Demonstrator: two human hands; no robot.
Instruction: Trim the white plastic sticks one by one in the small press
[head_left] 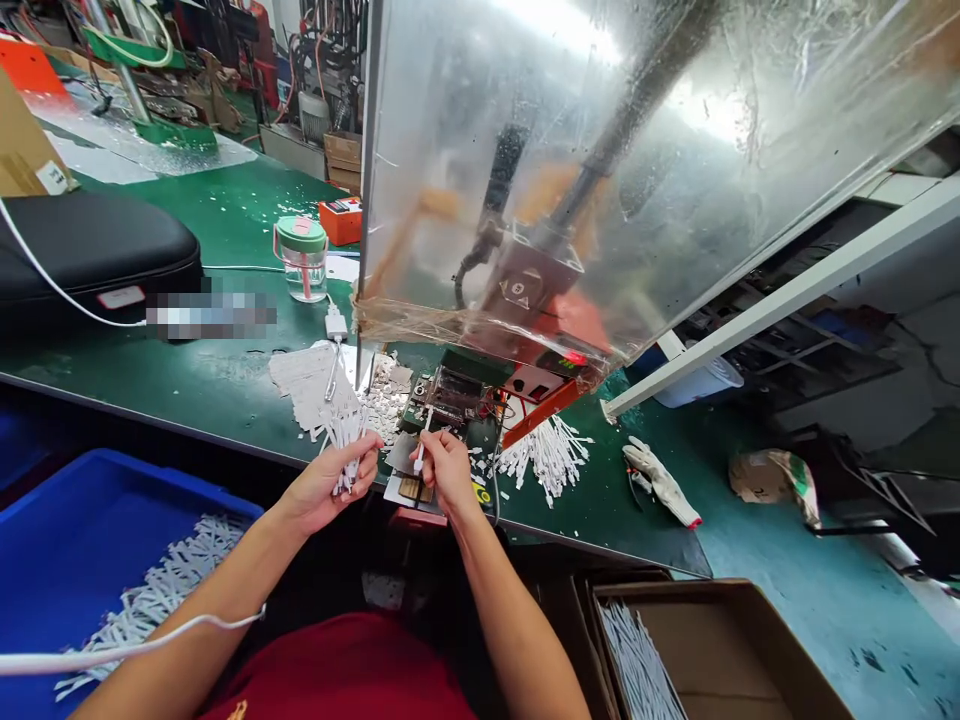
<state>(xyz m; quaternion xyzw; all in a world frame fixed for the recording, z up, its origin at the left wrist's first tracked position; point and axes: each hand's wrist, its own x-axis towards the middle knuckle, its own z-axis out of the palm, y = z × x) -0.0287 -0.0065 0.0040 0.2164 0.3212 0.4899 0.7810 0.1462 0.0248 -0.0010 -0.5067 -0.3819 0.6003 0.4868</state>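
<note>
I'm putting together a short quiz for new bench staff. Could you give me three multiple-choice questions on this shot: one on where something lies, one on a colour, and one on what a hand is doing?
1. Where does the white work glove lie?
A. In the cardboard box
B. On the green bench mat
C. On the black padded case

2. What colour is the plastic crate at lower left?
A. Red
B. Yellow
C. Blue

3. What is the left hand doing?
A. Gripping a bundle of white strips
B. Lifting the glass jar
C. Resting open on the bench, empty

1 is B: the glove lies on the mat, right of the hands.
2 is C: the crate's walls are plainly blue.
3 is A: the fingers close around the bundle.
</note>
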